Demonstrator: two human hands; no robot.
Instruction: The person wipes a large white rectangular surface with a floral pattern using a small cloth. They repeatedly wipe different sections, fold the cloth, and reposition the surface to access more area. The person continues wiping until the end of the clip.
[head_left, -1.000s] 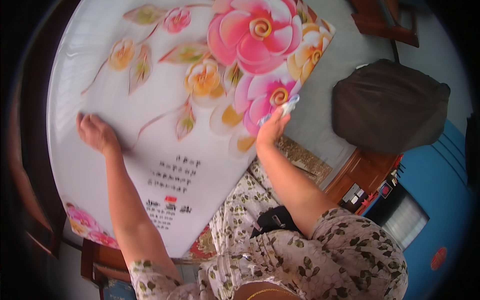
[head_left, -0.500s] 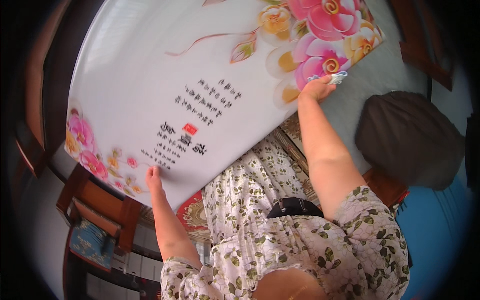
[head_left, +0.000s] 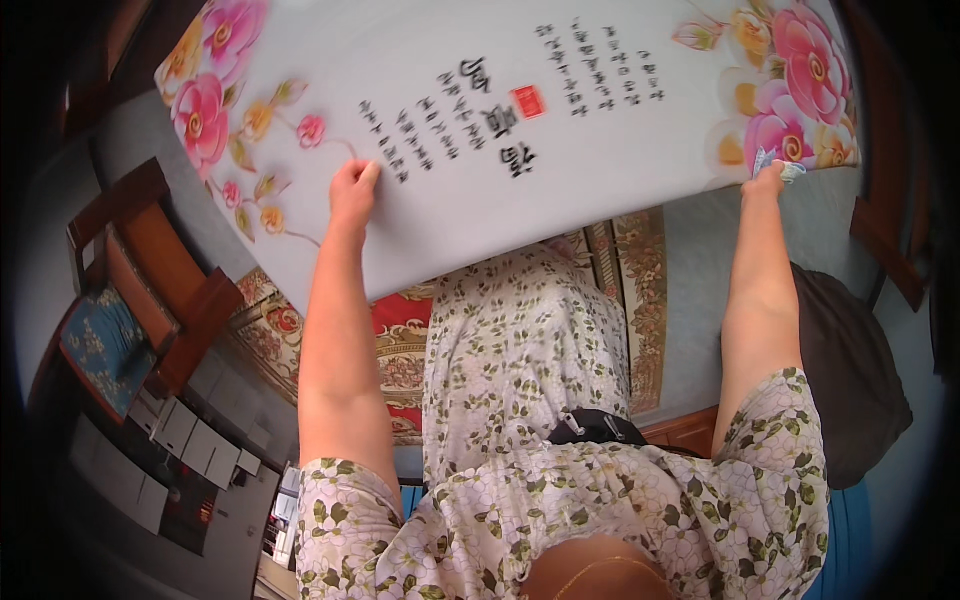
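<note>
A white table cover (head_left: 420,230), printed with pink and yellow flowers and dark characters, lies across the top of the view. My left hand (head_left: 352,195) rests against it near the small printed flowers, its fingers curled closed; whether they pinch anything is hidden. At the far right, my right hand (head_left: 763,182) is closed around a crumpled pale blue and white cloth (head_left: 792,171). This cloth touches the cover's near edge beside the large pink flowers. Both arms reach forward, well apart.
Below the cover lies a red and gold patterned carpet (head_left: 405,330). A wooden chair (head_left: 190,300) with a blue cushion (head_left: 108,345) stands at the left. A dark, cloth-covered bulky thing (head_left: 850,370) is close to my right arm, above a blue surface (head_left: 850,530).
My view has turned, and the cover now runs more level across it. My right hand, still holding the cloth, has shifted toward the cover's right corner. My left hand remains against the cover.
</note>
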